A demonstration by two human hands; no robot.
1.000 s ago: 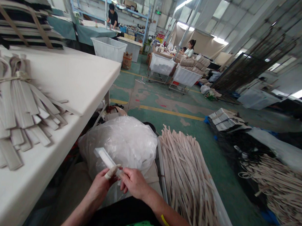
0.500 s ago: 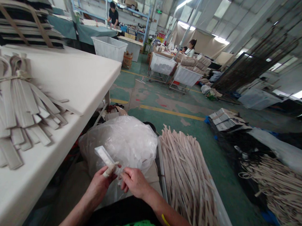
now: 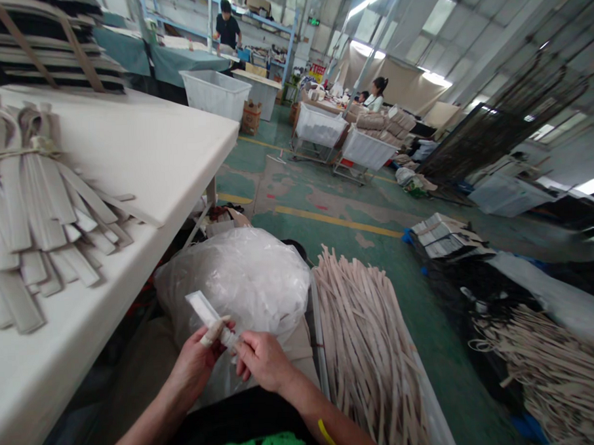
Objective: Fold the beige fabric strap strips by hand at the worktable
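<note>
We note both hands occupied above the lap: the left hand [image 3: 202,359] grips a narrow pale piece [image 3: 201,307] around its middle, wrapped fingertip lying over it, while the right hand [image 3: 264,359] pinches at its near end. The piece looks partly clear, like plastic; the exact grip under the right fingers we cannot make out. It tilts up and to the left, in front of a bulging clear plastic bag [image 3: 252,270], neither laid down nor let go, so we judge the handling of this one unfinished. What reads as done: on the counter [image 3: 175,139] at left, a bundle of flat strips [image 3: 40,201] is tied with a cord. What reads as left over: long strips [image 3: 366,350] at right of the bag lie loose, with no tie that we can see. How many pieces are finished, we cannot tell.
</note>
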